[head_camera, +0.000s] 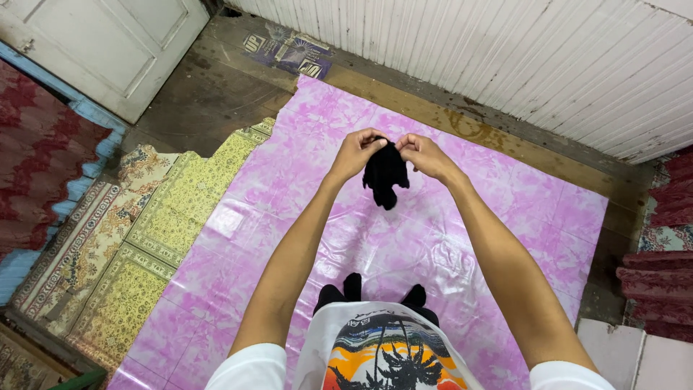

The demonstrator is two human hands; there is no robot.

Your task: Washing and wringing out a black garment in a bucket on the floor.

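Observation:
A small black garment (385, 175) hangs bunched in the air above a pink and white plastic sheet (303, 180) spread on the floor. My left hand (354, 153) pinches its top left edge and my right hand (422, 155) pinches its top right edge, both arms stretched forward. Below my arms, more black cloth (351, 289) lies on the sheet close to my body, partly hidden by my white printed shirt (382, 347).
A yellow patterned mat (130, 253) lies left of the sheet, with a red carpet (36, 152) beyond it. A white door (108, 43) stands at the top left and a white boarded wall (541, 58) runs along the back. Red cloth (660, 253) lies at the right.

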